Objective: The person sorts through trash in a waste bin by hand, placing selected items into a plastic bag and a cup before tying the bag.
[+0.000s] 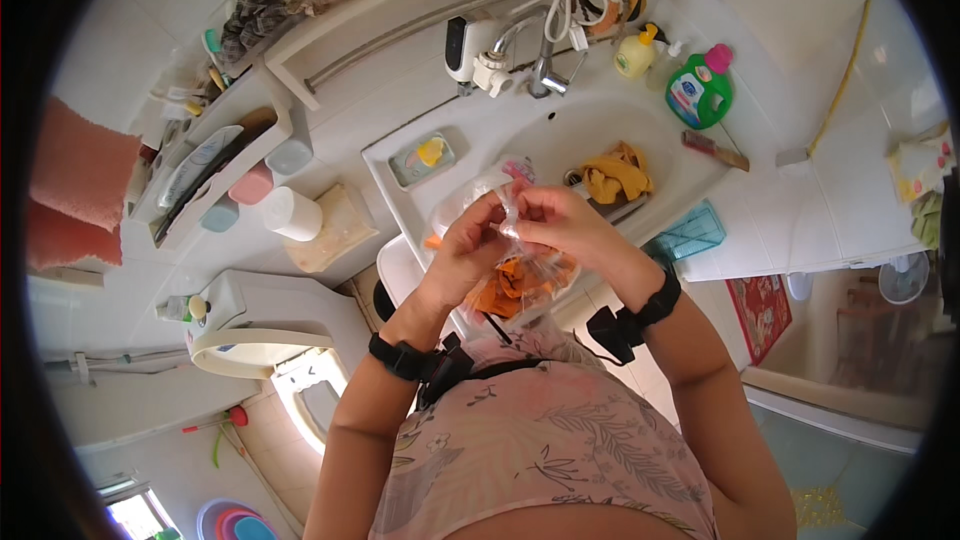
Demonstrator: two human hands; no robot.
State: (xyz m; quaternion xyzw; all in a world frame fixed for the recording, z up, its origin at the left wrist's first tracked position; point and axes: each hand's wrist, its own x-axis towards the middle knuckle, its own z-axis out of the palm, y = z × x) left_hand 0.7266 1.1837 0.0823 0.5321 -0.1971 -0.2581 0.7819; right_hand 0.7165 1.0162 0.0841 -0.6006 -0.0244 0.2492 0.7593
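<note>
Between my two hands is the gathered neck of a clear plastic bag (536,281) with orange pieces inside it. My left hand (472,244) pinches the twisted plastic from one side. From the other side, the thumb and fingers of my right hand (562,221) grip the same neck. The bag hangs below my fingers at the front edge of a white washbasin (480,136). Just beyond my hands, another piece of clear plastic with a pink print (517,169) lies on the basin. A crumpled yellow-orange cloth (619,172) sits in the bowl near my right hand.
A soap dish (422,161) rests on the basin's left ledge. Behind the bowl rises a chrome faucet (547,82). A yellow pump bottle (636,51), a green detergent bottle (699,90) and a brush (715,150) line the right rim. A toilet (277,315) stands at left.
</note>
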